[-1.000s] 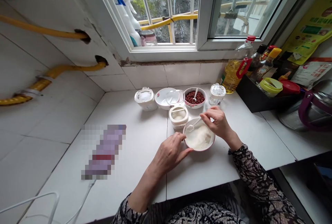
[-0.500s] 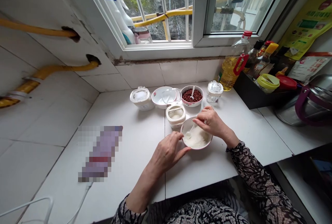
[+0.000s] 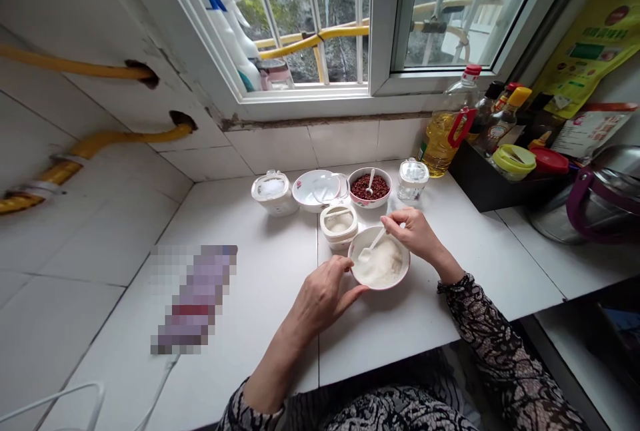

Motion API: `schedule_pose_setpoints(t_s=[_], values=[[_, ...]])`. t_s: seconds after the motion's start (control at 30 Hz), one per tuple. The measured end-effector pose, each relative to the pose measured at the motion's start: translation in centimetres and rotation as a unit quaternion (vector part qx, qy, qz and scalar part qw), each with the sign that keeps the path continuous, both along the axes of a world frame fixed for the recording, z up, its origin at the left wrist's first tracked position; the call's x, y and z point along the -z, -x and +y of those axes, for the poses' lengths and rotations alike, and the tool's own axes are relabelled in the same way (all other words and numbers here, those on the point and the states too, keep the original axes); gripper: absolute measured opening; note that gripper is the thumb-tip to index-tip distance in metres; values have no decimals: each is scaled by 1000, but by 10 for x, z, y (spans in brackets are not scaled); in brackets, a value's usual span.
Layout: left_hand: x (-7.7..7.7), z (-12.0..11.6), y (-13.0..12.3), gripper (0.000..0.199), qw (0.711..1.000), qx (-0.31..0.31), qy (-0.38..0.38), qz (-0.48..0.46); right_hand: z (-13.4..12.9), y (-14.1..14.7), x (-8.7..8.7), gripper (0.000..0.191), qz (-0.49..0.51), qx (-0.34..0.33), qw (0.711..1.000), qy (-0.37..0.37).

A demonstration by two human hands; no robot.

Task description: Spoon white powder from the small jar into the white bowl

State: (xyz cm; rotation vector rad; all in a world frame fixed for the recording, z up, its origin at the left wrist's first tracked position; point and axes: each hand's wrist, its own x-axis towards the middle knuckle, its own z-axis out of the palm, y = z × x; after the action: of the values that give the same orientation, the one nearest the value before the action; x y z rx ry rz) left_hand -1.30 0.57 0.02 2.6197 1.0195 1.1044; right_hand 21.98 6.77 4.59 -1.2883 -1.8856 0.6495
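Left hand (image 3: 323,299) curved, right hand (image 3: 409,234) in a pinch

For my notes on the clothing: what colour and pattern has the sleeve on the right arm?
Black with a pale, marbled pattern; the sleeve shows best in the head view.

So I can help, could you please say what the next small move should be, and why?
Probably scoop gently with the white spoon: the right hand pinches it, its tip in the white granules, while the left hand rests at the white bowl.
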Motion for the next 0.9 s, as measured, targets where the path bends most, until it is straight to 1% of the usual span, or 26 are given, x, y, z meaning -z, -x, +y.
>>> schedule_pose_setpoints(t_s=[0.1,0.17,0.27,0.37,0.43,0.5,0.53,0.6,0.67,0.73,0.8,0.83,0.9], values=[[1,0,0,24,1000,-3,1,2,4,-2,2,53,91,33,993,68],[1,0,0,24,1000,-3,1,3,10,-4,5,59,147,52,983,95],[2,0,0,23,1000,-3,-1,0,20,-3,11,66,212,82,968,109],[3,1,-1,25,1000,-8,-7,1,24,3,14,67,241,96,961,94],[3,0,-1,27,1000,-10,-9,6,21,11,13,64,234,98,966,56],[4,0,-2,29,1000,-11,-12,8,16,20,11,59,198,111,974,-11],[4,0,-2,29,1000,-12,-12,9,13,24,10,56,168,122,977,-55],[4,0,-2,28,1000,-13,-13,8,7,30,7,48,62,133,974,-175],[5,0,-1,25,1000,-11,-9,6,3,34,4,41,-50,112,948,-294],[6,1,-1,24,1000,-8,-5,4,2,36,1,35,-118,81,914,-381],[6,1,-1,24,1000,-8,-4,4,1,35,-2,31,-131,70,894,-422],[6,1,-1,24,1000,-9,-6,4,1,34,-4,30,-122,73,892,-429],[6,1,-2,26,1000,-10,-11,7,0,30,-7,30,-87,86,900,-418]])
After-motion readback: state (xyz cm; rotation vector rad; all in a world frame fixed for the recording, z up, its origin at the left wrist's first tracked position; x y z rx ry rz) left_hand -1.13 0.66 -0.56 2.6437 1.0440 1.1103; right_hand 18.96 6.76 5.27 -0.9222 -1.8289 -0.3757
